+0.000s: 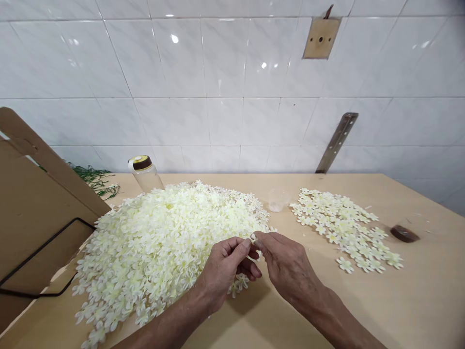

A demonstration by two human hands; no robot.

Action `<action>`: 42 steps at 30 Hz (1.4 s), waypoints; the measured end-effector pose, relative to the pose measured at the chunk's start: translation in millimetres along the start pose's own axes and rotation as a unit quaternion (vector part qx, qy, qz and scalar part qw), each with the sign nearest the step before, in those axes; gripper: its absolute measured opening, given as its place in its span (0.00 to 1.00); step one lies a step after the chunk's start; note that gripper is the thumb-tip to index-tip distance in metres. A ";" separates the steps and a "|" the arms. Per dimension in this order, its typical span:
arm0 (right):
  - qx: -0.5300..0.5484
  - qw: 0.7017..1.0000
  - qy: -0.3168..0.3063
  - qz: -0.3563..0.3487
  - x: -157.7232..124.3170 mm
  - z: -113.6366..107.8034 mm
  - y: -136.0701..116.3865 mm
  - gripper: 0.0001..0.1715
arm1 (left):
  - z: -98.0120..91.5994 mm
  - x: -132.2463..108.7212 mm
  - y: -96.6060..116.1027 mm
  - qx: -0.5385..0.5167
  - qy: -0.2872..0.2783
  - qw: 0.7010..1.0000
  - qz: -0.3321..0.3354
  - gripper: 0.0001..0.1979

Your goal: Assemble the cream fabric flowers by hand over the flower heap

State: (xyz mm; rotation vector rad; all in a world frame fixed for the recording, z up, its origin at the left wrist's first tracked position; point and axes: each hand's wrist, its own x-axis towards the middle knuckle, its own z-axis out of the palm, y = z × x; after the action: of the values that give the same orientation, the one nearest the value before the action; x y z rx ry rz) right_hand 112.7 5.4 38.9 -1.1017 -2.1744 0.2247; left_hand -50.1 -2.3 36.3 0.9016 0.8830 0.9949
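My left hand (232, 257) and my right hand (281, 259) meet in front of me, just above the table. Between their pinched fingertips is a small white artificial flower (253, 237), mostly covered by the fingers. Both thumbs press against their forefingers. Directly behind and left of my hands spreads a big heap of pale yellow-white artificial flowers (163, 237). A few of these blossoms show beneath my left hand. To the right lies a smaller, flat spread of the same flowers (345, 223), apart from my right hand.
A clear bottle with a dark lid (147, 174) stands behind the heap. A small clear cup (278, 200) sits between the flower groups. A container of dark liquid (405, 233) is at right. At left are a cardboard box (47, 208), a black wire frame (39, 294) and green stems (94, 179).
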 end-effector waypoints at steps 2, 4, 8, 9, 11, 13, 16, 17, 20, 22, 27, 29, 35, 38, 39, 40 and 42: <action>0.014 1.000 -0.012 -0.007 -0.4 -0.6 -0.1 0.16 | -0.1 0.4 -0.3 -0.003 0.004 1.000 0.001 0.19; 0.039 0.999 -0.024 -0.021 0.6 -1.9 -0.9 0.15 | -0.7 0.9 0.1 -0.003 0.015 1.000 0.005 0.19; 0.074 0.996 -0.021 -0.036 4.0 -6.3 -3.7 0.12 | -2.1 1.6 1.2 -0.010 0.033 0.999 0.014 0.19; 0.075 0.996 -0.024 -0.033 4.5 -7.2 -4.6 0.12 | -2.3 1.8 1.1 -0.013 0.032 0.999 0.014 0.19; 0.072 0.997 -0.028 -0.024 4.2 -7.7 -6.4 0.12 | -2.4 2.2 0.4 -0.022 0.027 0.999 0.009 0.19; 0.065 0.998 -0.013 -0.017 2.9 -6.9 -7.7 0.09 | -2.4 2.6 -0.8 -0.037 0.020 0.999 0.000 0.19; 0.044 0.999 0.026 -0.016 0.7 -5.2 -8.2 0.09 | -2.3 2.6 -2.4 -0.063 0.014 0.998 -0.012 0.18; 0.035 0.999 0.026 -0.018 0.1 -5.0 -8.0 0.11 | -2.3 2.4 -2.7 -0.070 0.011 0.997 -0.015 0.17; 0.019 0.999 0.000 -0.029 -1.2 -5.7 -7.0 0.16 | -2.0 1.6 -3.1 -0.077 -0.001 0.997 -0.021 0.16; 0.019 0.999 -0.012 -0.036 -2.3 -6.8 -6.5 0.17 | -1.4 1.1 -2.8 -0.069 -0.011 0.997 -0.024 0.17; 0.013 1.000 -0.001 -0.008 -3.0 -10.8 -8.5 0.12 | 0.0 -0.3 -0.5 -0.043 -0.014 0.999 -0.013 0.19; 0.022 1.000 -0.022 0.000 -2.2 -13.3 -11.0 0.10 | -0.2 -1.1 1.2 -0.020 -0.012 1.000 -0.010 0.19; 0.007 0.999 -0.047 0.027 -2.1 -31.2 -16.5 0.17 | -0.7 -0.5 4.0 0.025 -0.004 1.000 -0.011 0.19; -0.035 0.993 -0.084 0.074 7.6 -49.4 -2.7 0.20 | 0.6 -0.1 1.4 0.024 0.011 1.000 -0.017 0.19; -0.067 0.990 -0.083 0.096 14.2 -55.1 6.3 0.20 | 1.2 -0.4 0.1 0.022 0.014 1.000 -0.018 0.19; -0.109 0.985 -0.067 0.119 22.4 -59.7 17.2 0.20 | 1.8 -0.9 -1.4 0.019 0.014 1.000 -0.020 0.19; -0.191 0.967 -0.070 0.154 41.5 -64.5 42.0 0.21 | 2.9 -2.2 -4.5 0.016 0.006 1.000 -0.024 0.20</action>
State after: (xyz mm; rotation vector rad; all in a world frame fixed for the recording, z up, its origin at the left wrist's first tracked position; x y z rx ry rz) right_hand 164.3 54.3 89.9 -1.6889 -2.2177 0.0170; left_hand -46.8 -6.3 33.6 0.8981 0.9288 0.9491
